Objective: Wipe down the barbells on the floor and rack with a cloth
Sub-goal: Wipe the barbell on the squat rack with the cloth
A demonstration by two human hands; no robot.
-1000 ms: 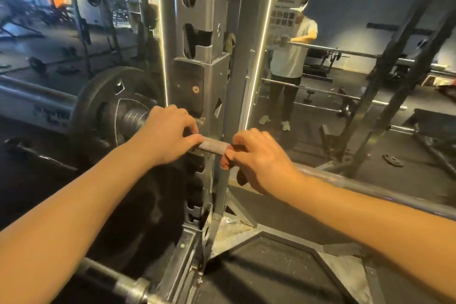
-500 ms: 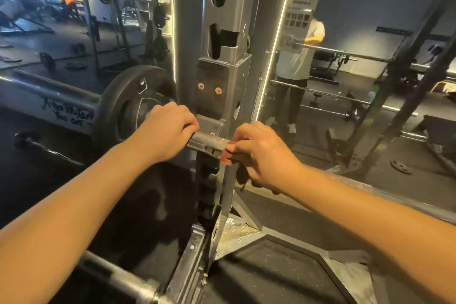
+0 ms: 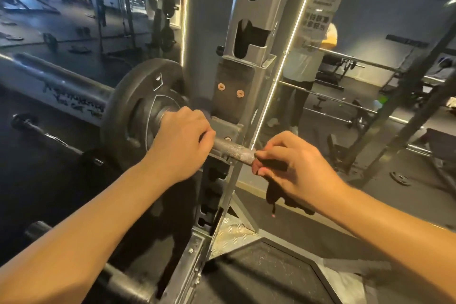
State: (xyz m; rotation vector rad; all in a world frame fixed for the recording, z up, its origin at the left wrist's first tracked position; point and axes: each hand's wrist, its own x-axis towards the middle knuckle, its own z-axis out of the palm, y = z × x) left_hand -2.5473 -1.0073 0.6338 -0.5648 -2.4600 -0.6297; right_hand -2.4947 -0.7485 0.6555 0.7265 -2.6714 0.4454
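Observation:
A knurled steel barbell (image 3: pixel 234 150) rests on the grey rack upright (image 3: pixel 249 57), with a black weight plate (image 3: pixel 130 116) on its left sleeve. My left hand (image 3: pixel 182 138) grips the bar just right of the plate. My right hand (image 3: pixel 293 165) wraps a dark cloth (image 3: pixel 276 194) round the bar to the right of the upright; the cloth's loose end hangs below the hand. The bar further right is hidden behind my right hand and forearm.
A mirror behind the rack reflects a person in a white shirt (image 3: pixel 306 61) and other racks. Another barbell (image 3: pixel 56 140) lies on the dark floor at left. A further bar (image 3: pixel 116 281) crosses low at bottom left. The rack's metal base (image 3: pixel 232 234) is below.
The view has shifted so the rack and plate sit further right. My right hand with the cloth has slid a little to the right along the bar, baring more knurling between my hands.

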